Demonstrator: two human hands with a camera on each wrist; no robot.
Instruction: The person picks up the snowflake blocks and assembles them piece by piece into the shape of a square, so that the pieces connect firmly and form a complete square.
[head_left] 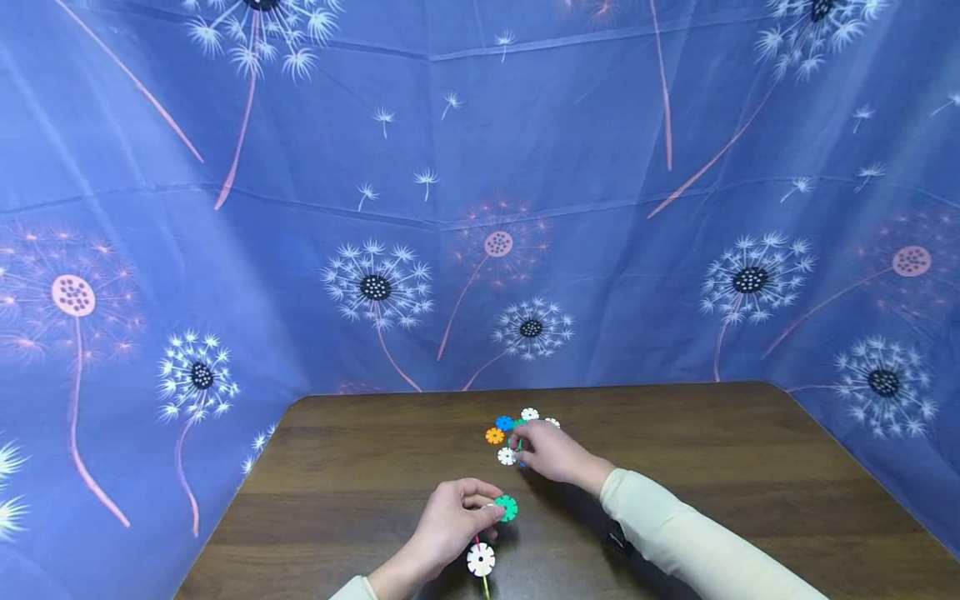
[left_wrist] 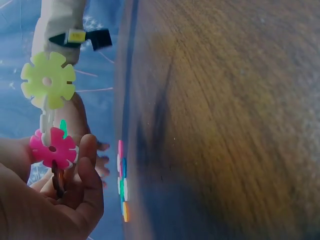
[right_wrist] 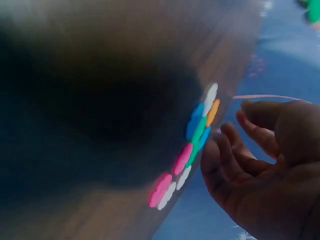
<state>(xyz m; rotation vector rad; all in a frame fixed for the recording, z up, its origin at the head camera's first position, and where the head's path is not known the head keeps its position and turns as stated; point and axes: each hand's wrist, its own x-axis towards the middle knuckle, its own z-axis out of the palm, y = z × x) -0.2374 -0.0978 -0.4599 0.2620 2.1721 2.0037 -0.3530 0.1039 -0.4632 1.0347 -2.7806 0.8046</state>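
Note:
My left hand (head_left: 442, 525) pinches a chain of notched plastic discs fitted edge to edge. In the head view, a green disc (head_left: 510, 508) is at its far end, by my fingertips, and a white disc (head_left: 474, 567) hangs nearer me. The left wrist view shows a pink disc (left_wrist: 39, 145) beside the fingers and a pale yellow disc (left_wrist: 61, 85) beyond it. Over a group of loose discs hovers my right hand (head_left: 553, 452), fingers loosely bent. Between its thumb and fingers in the right wrist view nothing is visible. It partly hides the group in the head view.
Loose discs lie flat on the brown wooden table (head_left: 360, 467): orange (head_left: 494, 436), blue (head_left: 503, 423), white (head_left: 529, 413), plus green and pink (right_wrist: 160, 190) ones. A blue dandelion-print cloth (head_left: 450, 150) hangs behind the table's far edge.

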